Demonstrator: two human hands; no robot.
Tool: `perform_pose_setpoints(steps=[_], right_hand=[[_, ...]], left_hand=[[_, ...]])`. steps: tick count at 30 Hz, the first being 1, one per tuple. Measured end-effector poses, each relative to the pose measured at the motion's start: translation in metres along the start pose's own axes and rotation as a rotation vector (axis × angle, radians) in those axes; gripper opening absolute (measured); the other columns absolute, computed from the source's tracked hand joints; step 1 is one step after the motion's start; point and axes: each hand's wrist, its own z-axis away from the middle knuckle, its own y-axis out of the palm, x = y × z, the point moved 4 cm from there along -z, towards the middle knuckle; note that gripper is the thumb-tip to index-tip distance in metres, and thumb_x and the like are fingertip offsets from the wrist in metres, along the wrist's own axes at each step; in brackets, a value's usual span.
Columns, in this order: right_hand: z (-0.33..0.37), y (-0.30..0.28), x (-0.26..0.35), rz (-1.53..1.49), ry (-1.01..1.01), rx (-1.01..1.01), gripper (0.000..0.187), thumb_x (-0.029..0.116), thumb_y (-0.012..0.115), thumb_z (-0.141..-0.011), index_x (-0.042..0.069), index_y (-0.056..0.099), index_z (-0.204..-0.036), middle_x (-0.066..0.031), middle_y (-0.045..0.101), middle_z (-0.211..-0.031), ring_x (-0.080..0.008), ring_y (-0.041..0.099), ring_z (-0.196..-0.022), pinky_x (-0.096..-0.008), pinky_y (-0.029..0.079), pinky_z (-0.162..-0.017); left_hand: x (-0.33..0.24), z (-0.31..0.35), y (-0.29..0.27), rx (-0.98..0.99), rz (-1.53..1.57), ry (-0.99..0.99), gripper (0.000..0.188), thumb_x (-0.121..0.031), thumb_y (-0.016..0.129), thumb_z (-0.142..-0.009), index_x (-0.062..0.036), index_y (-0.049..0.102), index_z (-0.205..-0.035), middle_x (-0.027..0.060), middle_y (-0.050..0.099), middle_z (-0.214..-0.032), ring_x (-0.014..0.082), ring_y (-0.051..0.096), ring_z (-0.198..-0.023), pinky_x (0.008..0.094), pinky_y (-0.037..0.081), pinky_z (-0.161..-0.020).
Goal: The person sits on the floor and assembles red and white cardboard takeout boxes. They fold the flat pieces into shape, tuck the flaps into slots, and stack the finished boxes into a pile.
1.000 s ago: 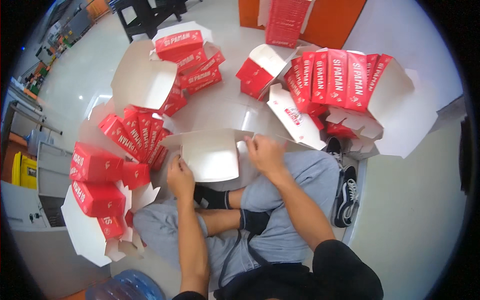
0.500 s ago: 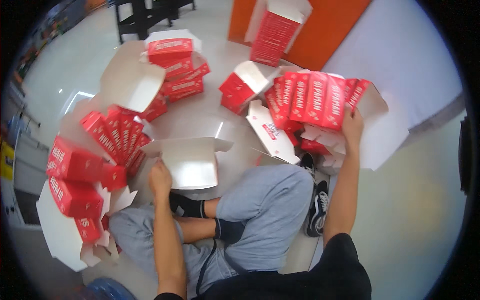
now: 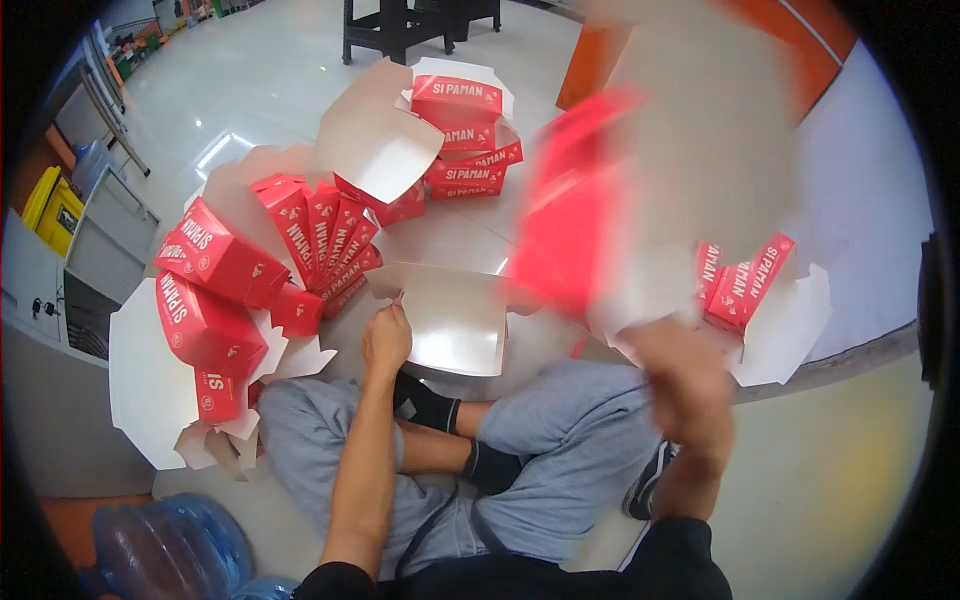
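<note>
Hands apart. Left hand (image 3: 386,338) pinches the left edge of an open pale carton (image 3: 455,320), ahead of the crossed legs (image 3: 565,450). Right hand (image 3: 685,385), blurred, grips the lower end of a raised red carton (image 3: 575,205). Red stack (image 3: 222,252) at left.

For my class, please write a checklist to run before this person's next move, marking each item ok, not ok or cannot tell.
1. Left hand gripping the open carton at its left edge: ok.
2. Right hand holding the red-and-white carton: ok, though both are blurred.
3. Piece count in the right hand: cannot tell; too blurred.
4. Open carton closed: not ok; its white inside shows.
5. Large blue bottle apart from both hands: ok.
</note>
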Motion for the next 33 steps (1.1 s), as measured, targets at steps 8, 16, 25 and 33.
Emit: perform_pose_setpoints(steps=[8, 16, 25, 33], right_hand=[[0.021, 0.182, -0.004, 0.047, -0.014, 0.602, 0.029, 0.008, 0.065, -0.082, 0.012, 0.064, -0.111, -0.004, 0.068, -0.099, -0.025, 0.066, -0.095, -0.0408, 0.049, -0.08], [0.008, 0.241, -0.033, 0.185, -0.03, 0.491, 0.027, 0.01, 0.067, -0.082, 0.014, 0.067, -0.109, -0.0009, 0.069, -0.094, -0.0213, 0.065, -0.1, -0.0466, 0.046, -0.093], [0.009, 0.201, -0.057, -0.142, 0.167, -0.082, 0.022, 0.011, 0.081, -0.071, 0.015, 0.069, -0.089, -0.0152, 0.047, -0.145, -0.0484, 0.033, -0.143, -0.0615, 0.032, -0.114], [0.009, 0.22, -0.062, -0.259, 0.202, -0.146, 0.022, 0.005, 0.085, -0.07, 0.011, 0.071, -0.086, -0.017, 0.047, -0.147, -0.0487, 0.028, -0.147, -0.0561, 0.036, -0.114]], left_hand=[[0.016, 0.0, 0.009, -0.067, 0.451, 0.07, 0.053, -0.045, 0.049, -0.103, 0.0029, 0.072, -0.104, 0.0257, 0.073, -0.095, 0.0366, 0.072, -0.09, 0.0456, 0.051, -0.081], [-0.02, 0.034, -0.041, -0.014, 0.618, 0.08, 0.036, -0.03, 0.061, -0.101, 0.0037, 0.072, -0.108, 0.0139, 0.072, -0.09, 0.0204, 0.071, -0.079, 0.0342, 0.053, -0.074], [-0.052, 0.036, -0.058, -0.061, 0.389, 0.185, 0.026, -0.019, 0.06, -0.097, 0.0042, 0.069, -0.106, 0.0241, 0.07, -0.096, 0.0355, 0.072, -0.085, 0.0411, 0.054, -0.075], [-0.035, 0.018, -0.054, -0.118, 0.22, 0.144, 0.026, -0.019, 0.058, -0.096, 0.0055, 0.066, -0.098, 0.0287, 0.067, -0.091, 0.0455, 0.066, -0.083, 0.0469, 0.051, -0.074]])
